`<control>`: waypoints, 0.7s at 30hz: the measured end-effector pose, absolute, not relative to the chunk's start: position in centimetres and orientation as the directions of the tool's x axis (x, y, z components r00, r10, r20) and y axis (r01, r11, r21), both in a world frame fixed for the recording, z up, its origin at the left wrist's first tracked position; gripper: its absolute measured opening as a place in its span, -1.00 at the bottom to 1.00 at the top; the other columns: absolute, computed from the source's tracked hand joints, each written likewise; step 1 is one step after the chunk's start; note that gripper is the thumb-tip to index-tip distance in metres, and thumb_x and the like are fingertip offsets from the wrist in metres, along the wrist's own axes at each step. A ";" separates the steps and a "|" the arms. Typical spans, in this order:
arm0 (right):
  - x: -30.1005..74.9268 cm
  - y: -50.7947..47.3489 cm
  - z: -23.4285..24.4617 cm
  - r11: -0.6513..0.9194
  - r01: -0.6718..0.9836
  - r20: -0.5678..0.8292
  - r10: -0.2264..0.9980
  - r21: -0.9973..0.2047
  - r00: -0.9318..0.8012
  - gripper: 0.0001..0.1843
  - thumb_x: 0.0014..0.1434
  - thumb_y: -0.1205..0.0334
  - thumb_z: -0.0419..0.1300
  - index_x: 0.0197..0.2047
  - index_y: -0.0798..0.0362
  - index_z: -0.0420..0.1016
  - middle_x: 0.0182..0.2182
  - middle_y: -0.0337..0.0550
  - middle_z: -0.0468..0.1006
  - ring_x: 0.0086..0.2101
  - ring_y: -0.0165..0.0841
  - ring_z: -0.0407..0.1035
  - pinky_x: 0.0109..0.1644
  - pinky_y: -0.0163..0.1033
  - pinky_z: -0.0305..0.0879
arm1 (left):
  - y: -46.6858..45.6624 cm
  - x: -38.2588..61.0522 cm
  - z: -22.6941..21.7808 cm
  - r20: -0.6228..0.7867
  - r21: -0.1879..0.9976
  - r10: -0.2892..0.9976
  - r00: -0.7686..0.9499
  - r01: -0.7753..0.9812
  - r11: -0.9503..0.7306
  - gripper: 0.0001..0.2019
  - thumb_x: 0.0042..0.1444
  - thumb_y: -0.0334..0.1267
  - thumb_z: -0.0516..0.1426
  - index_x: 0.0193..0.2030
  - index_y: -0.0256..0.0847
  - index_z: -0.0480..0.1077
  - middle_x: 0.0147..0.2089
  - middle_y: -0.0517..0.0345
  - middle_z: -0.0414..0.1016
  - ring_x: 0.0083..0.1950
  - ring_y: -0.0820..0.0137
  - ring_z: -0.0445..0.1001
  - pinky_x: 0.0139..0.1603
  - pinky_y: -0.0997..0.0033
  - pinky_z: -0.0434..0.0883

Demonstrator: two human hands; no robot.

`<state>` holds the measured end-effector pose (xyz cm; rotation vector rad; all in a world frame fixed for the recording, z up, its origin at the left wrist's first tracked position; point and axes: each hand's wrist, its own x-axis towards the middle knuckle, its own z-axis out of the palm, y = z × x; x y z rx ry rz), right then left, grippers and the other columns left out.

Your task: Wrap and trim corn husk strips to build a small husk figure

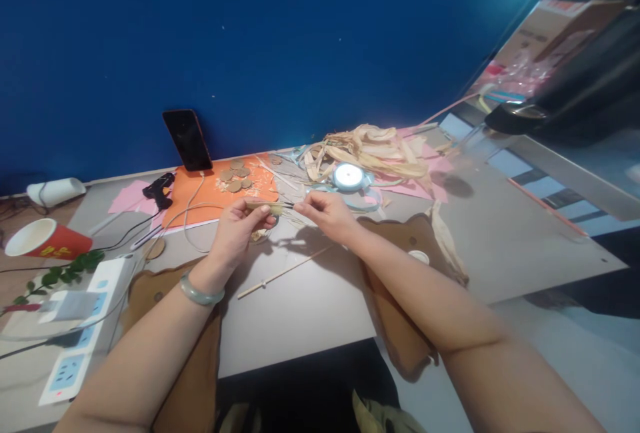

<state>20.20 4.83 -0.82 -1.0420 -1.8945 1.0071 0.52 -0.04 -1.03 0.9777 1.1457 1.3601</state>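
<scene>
Over the middle of the table, my left hand (240, 226) pinches a narrow yellowish-green strip (276, 209) that looks like dried husk. My right hand (327, 214) is closed at the strip's right end, thumb and fingers pressed together on a thin dark piece (289, 206) too small to name for sure. The two hands are close together, and the dark piece meets the strip between them. Below them a thin wooden stick (290, 272) lies slantwise on the table. Behind my right hand sits a light-blue round object with a white face (349, 177).
A heap of dried husks (370, 150) lies at the back on pink paper. Wooden discs (239, 172) rest on an orange sheet (193, 196). A phone (187, 140) leans on the blue wall. Leftward are a power strip (75, 360), cables and a paper cup (70, 240). Brown mats (400, 313) lie under my forearms.
</scene>
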 end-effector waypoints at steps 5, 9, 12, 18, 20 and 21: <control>20.1 4.8 -1.0 0.359 0.303 0.219 0.885 -0.882 -0.412 -0.50 0.07 -0.19 0.21 -0.55 0.08 0.29 -0.63 -0.33 0.21 -0.54 -0.49 0.07 -0.47 -0.35 0.00 | -0.3 0.8 -1.0 -0.020 0.988 0.995 -0.096 -0.151 0.005 -0.73 -0.05 -0.18 0.32 -0.27 -0.29 0.45 -0.45 0.13 0.57 -0.44 0.45 0.53 -0.32 0.47 0.48; 20.1 4.8 -1.2 0.389 0.319 0.240 0.876 -0.864 -0.417 -0.54 0.07 -0.14 0.23 -0.54 0.09 0.34 -0.63 -0.33 0.25 -0.55 -0.50 0.09 -0.46 -0.34 0.00 | -0.5 0.9 -0.8 -0.018 0.994 0.997 -0.078 -0.108 0.010 -0.73 -0.04 -0.17 0.31 -0.28 -0.31 0.47 -0.44 0.09 0.58 -0.43 0.44 0.53 -0.31 0.45 0.48; 20.1 4.8 -1.4 0.401 0.330 0.243 0.870 -0.854 -0.428 -0.55 0.08 -0.13 0.23 -0.54 0.10 0.34 -0.64 -0.34 0.24 -0.56 -0.50 0.08 -0.46 -0.35 0.00 | -0.5 0.9 -0.8 -0.019 0.995 0.998 -0.060 -0.096 0.014 -0.74 -0.03 -0.17 0.31 -0.29 -0.32 0.47 -0.44 0.08 0.58 -0.43 0.44 0.53 -0.32 0.46 0.48; 19.9 4.6 -1.3 0.391 0.309 0.239 0.870 -0.867 -0.431 -0.53 0.06 -0.15 0.24 -0.54 0.11 0.35 -0.64 -0.35 0.24 -0.56 -0.50 0.08 -0.46 -0.36 -0.02 | -0.4 0.9 -1.1 -0.017 0.996 0.999 -0.051 -0.090 0.012 -0.74 -0.04 -0.17 0.31 -0.29 -0.32 0.47 -0.44 0.07 0.58 -0.45 0.43 0.53 -0.33 0.44 0.48; 19.9 4.7 -1.2 0.368 0.283 0.234 0.881 -0.886 -0.411 -0.51 0.07 -0.17 0.21 -0.55 0.10 0.31 -0.63 -0.34 0.22 -0.55 -0.50 0.07 -0.46 -0.36 -0.01 | -0.4 1.0 -1.0 -0.004 0.996 0.998 -0.070 -0.094 -0.002 -0.75 -0.03 -0.17 0.30 -0.30 -0.32 0.46 -0.45 0.08 0.57 -0.44 0.43 0.53 -0.32 0.44 0.48; 19.9 4.8 -1.2 0.351 0.261 0.233 0.889 -0.899 -0.393 -0.50 0.08 -0.19 0.19 -0.55 0.09 0.28 -0.62 -0.34 0.21 -0.54 -0.50 0.06 -0.45 -0.36 -0.01 | -0.4 0.9 -1.0 0.007 0.995 0.995 -0.099 -0.103 -0.017 -0.75 -0.03 -0.17 0.30 -0.30 -0.31 0.46 -0.46 0.09 0.57 -0.44 0.44 0.53 -0.32 0.44 0.48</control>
